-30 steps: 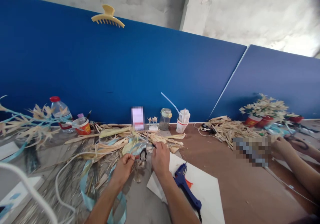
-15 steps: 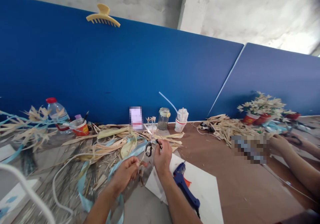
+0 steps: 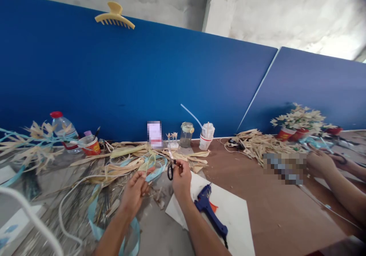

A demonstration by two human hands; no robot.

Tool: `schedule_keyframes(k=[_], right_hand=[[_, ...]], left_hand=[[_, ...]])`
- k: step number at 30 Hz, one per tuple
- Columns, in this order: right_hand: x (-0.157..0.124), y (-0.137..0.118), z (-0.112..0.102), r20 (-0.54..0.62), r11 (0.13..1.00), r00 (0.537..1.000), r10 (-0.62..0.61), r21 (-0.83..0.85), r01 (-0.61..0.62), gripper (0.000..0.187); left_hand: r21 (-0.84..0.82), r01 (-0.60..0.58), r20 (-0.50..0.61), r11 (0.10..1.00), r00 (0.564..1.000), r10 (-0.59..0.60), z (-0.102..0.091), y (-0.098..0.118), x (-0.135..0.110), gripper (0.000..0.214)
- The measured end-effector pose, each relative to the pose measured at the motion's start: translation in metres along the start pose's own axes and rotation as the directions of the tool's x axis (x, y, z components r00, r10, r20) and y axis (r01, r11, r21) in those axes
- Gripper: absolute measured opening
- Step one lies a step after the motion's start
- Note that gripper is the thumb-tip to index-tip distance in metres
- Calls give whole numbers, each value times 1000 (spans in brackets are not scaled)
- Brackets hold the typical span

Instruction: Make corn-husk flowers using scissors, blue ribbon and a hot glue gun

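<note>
My right hand [image 3: 181, 177] is closed around black-handled scissors [image 3: 170, 167], blades pointing up and away. My left hand [image 3: 135, 189] sits just left of it, fingers pinched on a strip of dried leaf [image 3: 148, 170] that reaches toward the scissors. Both hands hover above a heap of pale dried leaf strips [image 3: 128, 160] and light blue ribbon [image 3: 94, 218] on the table.
A blue glue gun [image 3: 210, 214] lies on a white sheet [image 3: 234, 218] to the right of my right arm. A water bottle [image 3: 61, 128], red cup [image 3: 92, 146], jar [image 3: 186, 134] and drink cup [image 3: 206, 136] line the blue partition [image 3: 143, 76]. Another person's hands [image 3: 323, 162] work at the right near potted leaf flowers [image 3: 300, 124].
My right hand has lifted the scissors up off the table to the leaf strip. My left hand has moved slightly up and left, holding its strip.
</note>
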State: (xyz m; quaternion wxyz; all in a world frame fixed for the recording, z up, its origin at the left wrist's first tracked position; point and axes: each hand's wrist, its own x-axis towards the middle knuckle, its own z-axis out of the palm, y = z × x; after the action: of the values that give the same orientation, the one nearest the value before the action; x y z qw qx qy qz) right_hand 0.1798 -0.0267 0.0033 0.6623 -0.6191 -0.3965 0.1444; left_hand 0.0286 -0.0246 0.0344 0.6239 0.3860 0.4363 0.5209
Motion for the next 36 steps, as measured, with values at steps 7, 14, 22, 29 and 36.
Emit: schedule_keyframes(k=[7, 14, 22, 29, 36], right_hand=[[-27, -6, 25, 425, 922, 878, 219, 206, -329, 11], [-33, -15, 19, 675, 750, 657, 335, 230, -620, 15], [-17, -26, 1, 889, 744, 353, 293, 20, -667, 27], [1, -27, -14, 786, 794, 571, 236, 183, -580, 40], [13, -28, -32, 889, 904, 405, 215, -24, -427, 24]], left_hand=[[-128, -15, 119, 992, 992, 31, 4, 4, -6, 35], [-131, -22, 133, 991, 990, 40, -2, 1, -2, 31], [-158, 80, 193, 984, 980, -49, -7, -2, 1, 32], [57, -81, 6, 995, 997, 81, -12, -7, 12, 42], [179, -105, -40, 978, 993, 114, -15, -13, 15, 34]])
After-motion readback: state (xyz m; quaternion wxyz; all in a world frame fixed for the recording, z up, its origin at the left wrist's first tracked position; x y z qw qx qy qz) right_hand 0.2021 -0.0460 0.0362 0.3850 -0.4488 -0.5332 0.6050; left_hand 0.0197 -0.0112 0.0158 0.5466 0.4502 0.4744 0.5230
